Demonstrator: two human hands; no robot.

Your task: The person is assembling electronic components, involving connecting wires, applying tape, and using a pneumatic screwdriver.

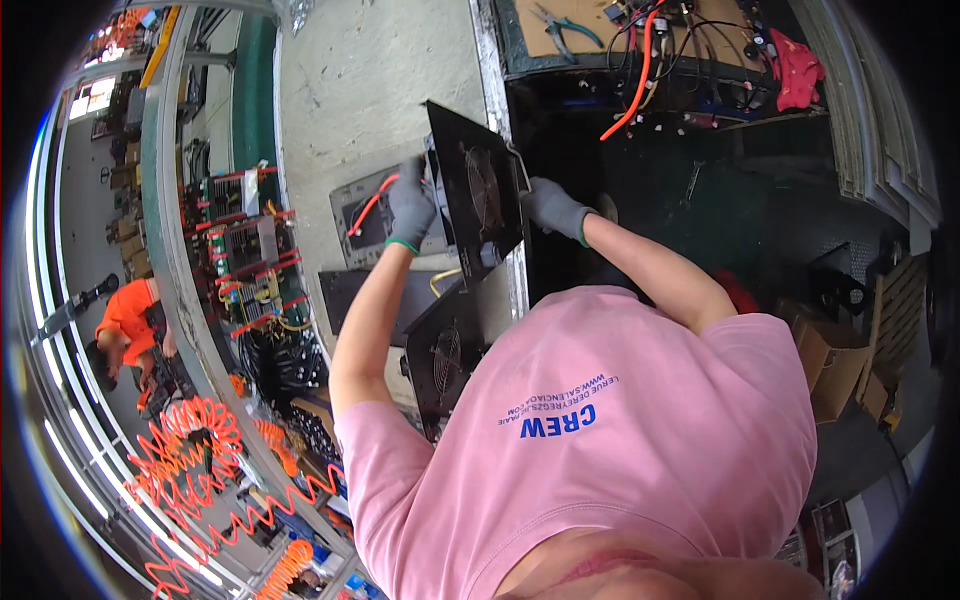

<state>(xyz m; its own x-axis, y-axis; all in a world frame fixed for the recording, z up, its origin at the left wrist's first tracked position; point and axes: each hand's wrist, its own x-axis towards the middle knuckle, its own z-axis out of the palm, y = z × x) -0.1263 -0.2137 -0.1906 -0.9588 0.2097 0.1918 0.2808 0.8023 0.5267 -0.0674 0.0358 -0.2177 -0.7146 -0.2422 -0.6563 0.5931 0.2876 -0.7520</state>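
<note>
A black metal panel [470, 185] with a round fan grille stands on edge over the bench, tilted, between my two gloved hands. My right hand [560, 210], in a grey glove, is closed at the panel's right edge beside its metal handle [518, 168]. On the other side my left hand [410, 208] is close to the panel's back; its fingertips are blurred and partly hidden. Under that hand lies a grey metal part [350, 200] with a red cable [372, 205]. A second black panel with a fan grille [447, 362] rests nearer my body, partly covered by my shirt.
Pliers [570, 30] and tangled cables [650, 60] lie on a board at the far right. Assembled circuit units [245, 240] stand on the left. Orange coiled hoses [200, 440] hang at lower left. A person in orange [130, 320] works beyond. Cardboard boxes [825, 360] stand at right.
</note>
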